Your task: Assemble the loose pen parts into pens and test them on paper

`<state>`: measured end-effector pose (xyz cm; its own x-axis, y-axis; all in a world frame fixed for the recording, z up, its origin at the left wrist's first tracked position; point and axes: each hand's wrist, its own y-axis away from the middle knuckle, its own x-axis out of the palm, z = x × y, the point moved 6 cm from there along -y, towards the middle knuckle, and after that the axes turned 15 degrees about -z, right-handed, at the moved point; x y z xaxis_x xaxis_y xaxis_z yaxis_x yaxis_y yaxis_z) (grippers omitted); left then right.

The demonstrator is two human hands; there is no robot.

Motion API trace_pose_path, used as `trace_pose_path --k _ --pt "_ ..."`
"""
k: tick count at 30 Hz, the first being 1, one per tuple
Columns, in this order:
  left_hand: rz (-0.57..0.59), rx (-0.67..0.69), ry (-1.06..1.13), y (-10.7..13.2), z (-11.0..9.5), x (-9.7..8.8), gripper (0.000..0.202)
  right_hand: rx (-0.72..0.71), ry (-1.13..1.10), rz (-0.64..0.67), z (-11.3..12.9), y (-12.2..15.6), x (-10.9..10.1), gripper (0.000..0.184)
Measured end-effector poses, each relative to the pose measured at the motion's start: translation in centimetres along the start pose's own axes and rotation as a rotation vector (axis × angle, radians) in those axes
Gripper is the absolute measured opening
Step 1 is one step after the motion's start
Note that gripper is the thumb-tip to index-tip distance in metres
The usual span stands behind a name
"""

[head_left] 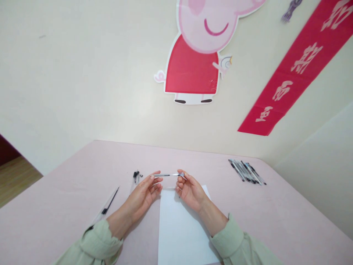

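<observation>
A slim clear pen (168, 175) with a dark core lies level between my two hands, above the far end of a white sheet of paper (182, 228). My left hand (145, 195) pinches its left end between thumb and fingers. At the other end, the thumb and forefinger of my right hand (191, 189) are closed on the pen. To the left of my left hand lie small black pen parts (135, 175) with clear pieces. Nearer my left forearm are a dark refill (111, 200) and a clear tube, partly hidden by the sleeve.
A row of several pens (246, 172) lies at the right rear of the pink-covered table (82, 173). Behind the table rises a pale wall with a cartoon pig cutout (193, 68) and a red banner (286, 86). Wooden floor (16, 180) shows at far left.
</observation>
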<state>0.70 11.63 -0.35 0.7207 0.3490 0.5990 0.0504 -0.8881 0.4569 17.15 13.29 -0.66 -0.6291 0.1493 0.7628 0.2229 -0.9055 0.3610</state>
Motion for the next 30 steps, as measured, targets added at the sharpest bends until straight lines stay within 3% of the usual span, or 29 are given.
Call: trace_pose_path --k 14,19,30 --pt "-0.018 0.005 -0.013 -0.23 0.06 -0.1 0.021 0.012 0.0 -0.007 0.11 0.15 0.35 0.024" --pt "-0.068 0.007 -0.001 -0.31 0.01 -0.36 0.016 0.014 0.003 -0.005 0.12 0.13 0.28 0.025" --pt "-0.063 0.05 -0.008 -0.81 0.06 -0.92 0.007 -0.001 0.009 -0.001 0.11 0.06 0.14 0.022"
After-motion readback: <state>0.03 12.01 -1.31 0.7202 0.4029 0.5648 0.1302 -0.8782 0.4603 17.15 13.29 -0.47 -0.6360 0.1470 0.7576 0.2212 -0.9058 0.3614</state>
